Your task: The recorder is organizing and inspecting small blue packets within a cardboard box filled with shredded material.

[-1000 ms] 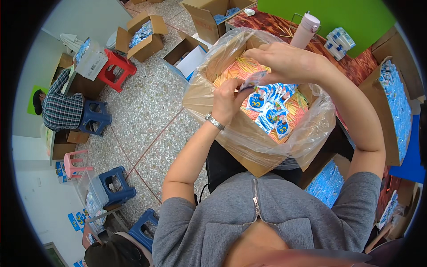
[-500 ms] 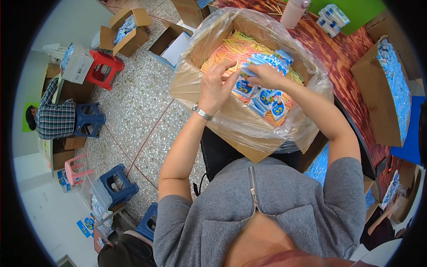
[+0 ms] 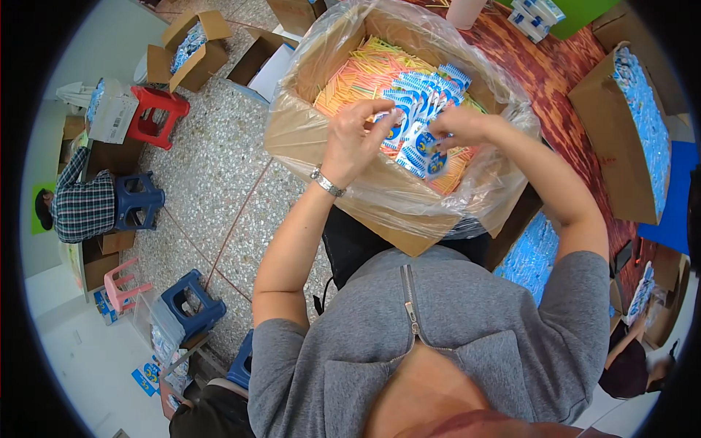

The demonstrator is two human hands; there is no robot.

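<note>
Nearest the lens, at the lower middle of the frame, is the person's grey zip top (image 3: 438,343), with both bare forearms rising from it toward the upper middle. The left hand (image 3: 355,139), a metal watch (image 3: 326,182) at its wrist, is curled with the fingers closed round the left edge of a fanned stack of blue-and-white packets (image 3: 418,124). The right hand (image 3: 461,125) is likewise closed, pinching the right side of the same stack. The packets are flat and oblong; their long axis runs from the lower right of the stack up toward the upper left, and they overlap like a spread hand of cards, printed faces up toward the camera.

The stack sits just above a bed of thin orange and yellow sticks (image 3: 365,77) inside a cardboard box (image 3: 394,233) lined with a clear plastic bag (image 3: 504,182), in the upper middle of the frame.

Farther off, at right, an open carton of blue packets (image 3: 639,124) stands on a reddish patterned table (image 3: 555,73). At left, on the speckled floor (image 3: 219,168), are a red stool (image 3: 155,113), a blue stool (image 3: 137,201) and open cartons (image 3: 191,45); a person in a checked shirt (image 3: 84,204) sits at the far left edge.
</note>
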